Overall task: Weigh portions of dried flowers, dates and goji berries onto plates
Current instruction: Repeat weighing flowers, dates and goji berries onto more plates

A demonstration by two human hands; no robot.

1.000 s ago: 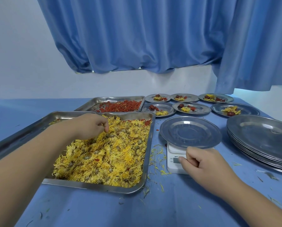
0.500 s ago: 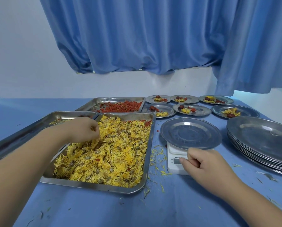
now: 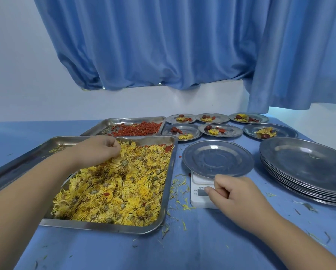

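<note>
Six filled plates (image 3: 234, 133) sit at the back of the bench (image 3: 202, 242). The left hand (image 3: 99, 151) pinches a clump of dried flowers (image 3: 120, 195) in the near tray (image 3: 97, 227). The right hand (image 3: 239, 193), fingers curled and holding nothing, touches its thumb to the scale (image 3: 199, 199), which carries an empty plate (image 3: 218, 158).

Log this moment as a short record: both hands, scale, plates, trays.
left hand: grips a tuft of dried flowers in the near tray
right hand: fingers curled, thumb at the front of the scale
scale load: one empty plate
filled plates: six, behind the scale
spare stack: right of the scale
goji tray: behind the near tray
</note>
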